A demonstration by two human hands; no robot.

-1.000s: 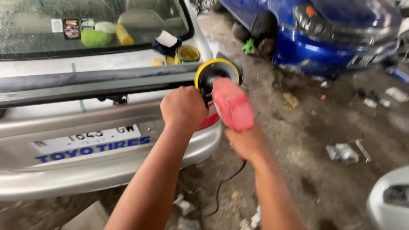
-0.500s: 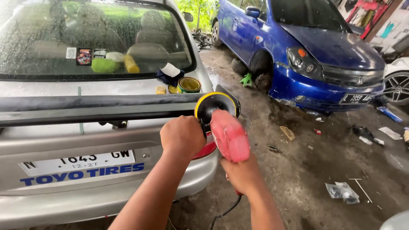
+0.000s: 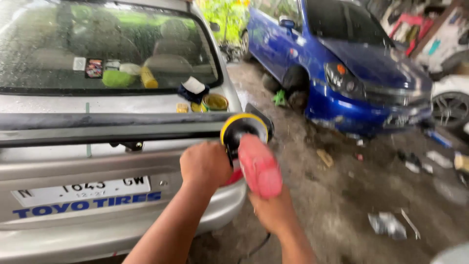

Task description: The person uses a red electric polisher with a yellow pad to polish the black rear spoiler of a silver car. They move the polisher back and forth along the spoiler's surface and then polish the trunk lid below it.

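- Change since the earlier frames: the polisher (image 3: 249, 151) and both hands sit at much the same spot, at the right end of the spoiler; the view has lifted, so more of the rear window and the blue car (image 3: 342, 63) shows.
- Polisher: red body, black head, yellow-rimmed pad pressed against the right end of the dark spoiler (image 3: 112, 127) on the silver car (image 3: 97, 230). A cable hangs below it towards the floor.
- Left hand (image 3: 205, 165): fingers curled shut, fist-like, at the tool's side; what it grips is hidden beneath the hand, likely a side handle.
- Right hand (image 3: 273, 212): closed around the rear end of the red body.
- Handling, as judged: rigid, fairly heavy, prone to pull sideways; best held at the rear body and the side grip, clear of the pad.
- Boot lid, right edge: open round tin (image 3: 215, 102) with yellowish contents, white cloth (image 3: 194, 85) on a dark one, small yellow items beside.
- Rear window, lower edge: two small square stickers (image 3: 87, 66), one white, one dark and red.
- Bumper, left: white number plate above a strip of blue lettering.
- Floor: scattered scraps and litter.
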